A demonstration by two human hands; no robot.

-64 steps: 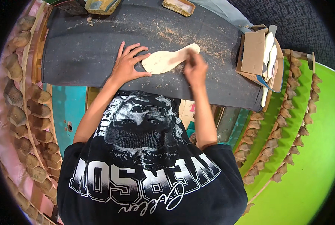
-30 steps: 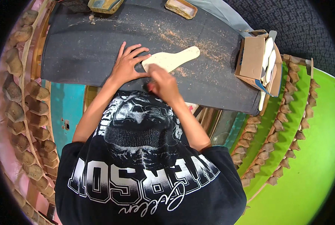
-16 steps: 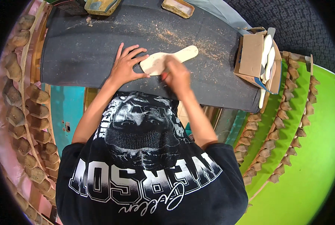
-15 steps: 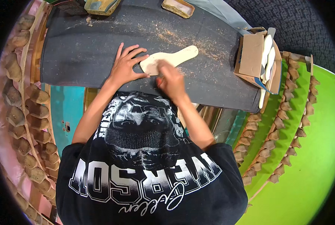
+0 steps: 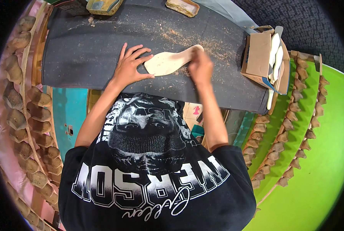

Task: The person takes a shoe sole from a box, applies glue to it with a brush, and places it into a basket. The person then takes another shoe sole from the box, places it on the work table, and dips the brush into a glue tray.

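A pale, shoe-sole-shaped insole (image 5: 166, 63) lies flat on a dark cloth-covered table (image 5: 91, 61). My left hand (image 5: 129, 67) rests flat with fingers spread at the insole's wide left end; thumb and forefinger touch or nearly touch its edge. My right hand (image 5: 201, 69) is closed beside the narrow right end, at the near edge. Motion smears its fingers, and what they hold is hidden.
Shavings (image 5: 175, 36) litter the cloth beyond the insole. An open cardboard box (image 5: 257, 56) with pale, long pieces stands at the right edge. Two small trays, one yellowish (image 5: 102, 7) and one brown (image 5: 182, 7), sit at the back. Racks of brown shoe lasts (image 5: 40, 111) flank both sides.
My right hand has swept right and slightly away from me, from the insole's wide end to its narrow end. The left hand and the insole have hardly moved.
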